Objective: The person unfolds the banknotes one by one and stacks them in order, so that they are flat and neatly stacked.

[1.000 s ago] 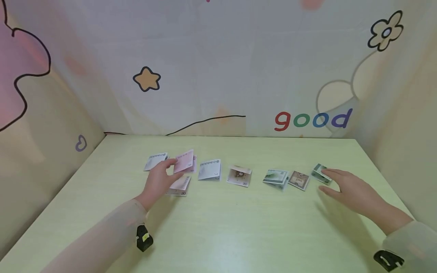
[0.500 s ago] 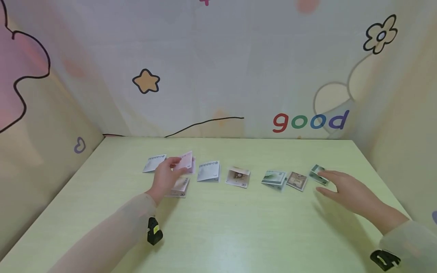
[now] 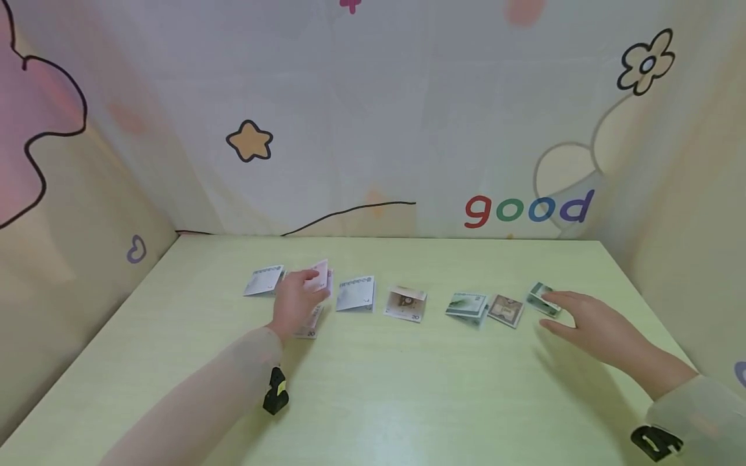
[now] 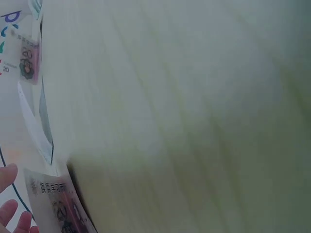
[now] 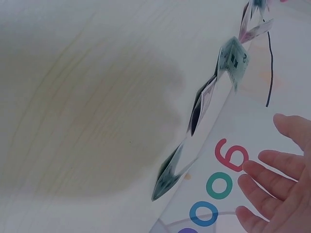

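Note:
In the head view my left hand [image 3: 297,303] is over the left part of the row of folded banknotes, thumb and fingers apart. Its fingertips overlap a folded pink banknote [image 3: 321,277], and its palm partly covers a folded brownish 20 banknote [image 3: 309,331] nearer me. The left wrist view has the fingers [image 4: 7,177] spread, with a folded banknote [image 4: 60,206] beside them. On the right, my right hand [image 3: 600,330] hovers with fingers extended, their tips overlapping a small folded green banknote [image 3: 539,294]. In the right wrist view the fingers [image 5: 265,187] are loosely spread, holding nothing.
Between the hands stand a bluish-white banknote [image 3: 355,294], a brown 20 banknote [image 3: 406,304], a green one [image 3: 466,303] and a smaller brown one [image 3: 506,310]. Another bluish-white banknote [image 3: 264,281] lies far left. Printed cloth [image 3: 373,129] walls the pale table [image 3: 373,388] at back and sides.
My left hand has moved rightward across the pink banknote, now covering more of it and of the 20 banknote below. The right hand stays nearly still. The head view has shifted slightly.

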`<state>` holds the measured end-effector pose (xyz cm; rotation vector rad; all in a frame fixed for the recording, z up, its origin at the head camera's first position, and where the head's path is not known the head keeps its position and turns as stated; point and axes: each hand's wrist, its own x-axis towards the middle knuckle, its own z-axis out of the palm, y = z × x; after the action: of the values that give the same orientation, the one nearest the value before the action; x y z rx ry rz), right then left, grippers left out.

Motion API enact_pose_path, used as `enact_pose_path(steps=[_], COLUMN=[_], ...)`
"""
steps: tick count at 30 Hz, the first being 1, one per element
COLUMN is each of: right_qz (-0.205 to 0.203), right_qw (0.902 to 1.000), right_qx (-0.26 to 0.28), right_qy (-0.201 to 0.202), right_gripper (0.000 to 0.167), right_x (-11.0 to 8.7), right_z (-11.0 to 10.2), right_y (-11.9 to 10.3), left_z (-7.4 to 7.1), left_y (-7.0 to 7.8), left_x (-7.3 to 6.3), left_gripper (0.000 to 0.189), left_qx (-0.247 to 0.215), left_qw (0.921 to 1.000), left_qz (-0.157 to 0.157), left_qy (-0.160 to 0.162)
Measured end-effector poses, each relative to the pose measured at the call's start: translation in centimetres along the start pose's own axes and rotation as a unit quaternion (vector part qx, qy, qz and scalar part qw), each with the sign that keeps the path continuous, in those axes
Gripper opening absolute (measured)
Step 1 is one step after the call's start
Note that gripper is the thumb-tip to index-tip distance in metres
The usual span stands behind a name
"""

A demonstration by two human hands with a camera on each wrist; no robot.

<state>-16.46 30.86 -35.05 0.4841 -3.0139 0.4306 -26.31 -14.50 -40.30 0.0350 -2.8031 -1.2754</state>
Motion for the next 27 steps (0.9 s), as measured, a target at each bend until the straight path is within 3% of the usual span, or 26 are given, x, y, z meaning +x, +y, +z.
enact_pose_path(steps=[6, 13, 21, 27], right_qz=[0.003, 0.016, 0.019, 0.01], right_qw=[1.0, 0.9998, 0.9997, 0.9998], right_qx=[-0.002, -0.002, 0.007, 0.012], right_qy=[0.001, -0.008, -0.015, -0.012], right_gripper=[0.053, 0.054, 0.054, 0.052], right_x=[-0.2, -0.01, 0.32, 0.28], right_z=[-0.2, -0.33, -0.19, -0.09], right_y=[0.13, 0.36, 0.01, 0.12], left_z=[0.67, 0.34, -0.16, -0.14], left_y=[0.31, 0.77, 0.26, 0.35], left_x=[0.16, 0.32, 0.83, 0.77], left_gripper=[0.047, 0.049, 0.05, 0.051], left_qx=[0.011, 0.049, 0.066, 0.084], left_qw=[0.9999, 0.9987, 0.9975, 0.9961], left_qz=[0.001, 0.016, -0.021, -0.021], left_qy=[-0.002, 0.005, -0.018, -0.017])
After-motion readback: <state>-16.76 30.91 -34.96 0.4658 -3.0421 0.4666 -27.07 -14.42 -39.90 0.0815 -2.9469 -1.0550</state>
